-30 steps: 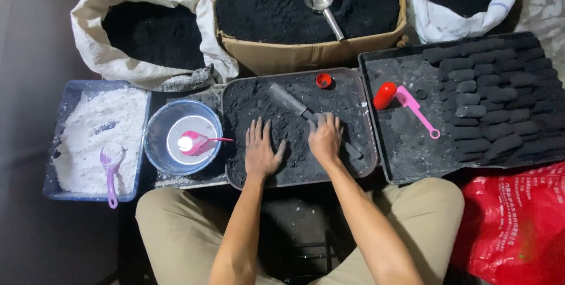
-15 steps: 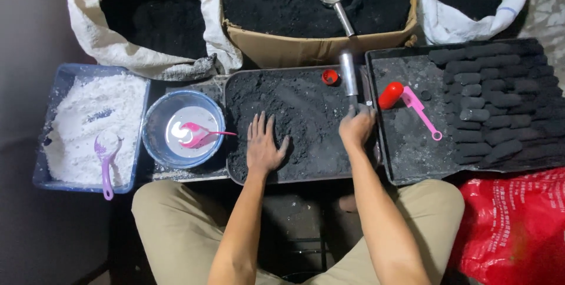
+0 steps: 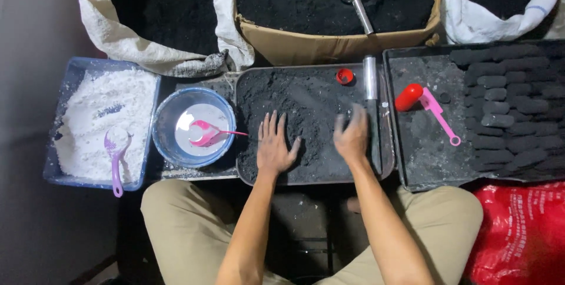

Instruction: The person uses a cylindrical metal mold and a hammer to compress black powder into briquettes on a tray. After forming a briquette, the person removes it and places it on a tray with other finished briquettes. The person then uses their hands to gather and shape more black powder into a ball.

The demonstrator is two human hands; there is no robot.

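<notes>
Black powder filled shallow tray. Left hand lay flat on it, fingers spread — likely pressing. Right hand blurred over powder, fingers loosely curled, holding nothing. Metal tube mould rested along tray's right rim — within reach.

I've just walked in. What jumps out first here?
Two bare hands in a tray of black powder: the left hand pressed flat, the right hand blurred beside a metal tube. Left, a blue tub of white powder; right, rows of dark briquettes.
</notes>
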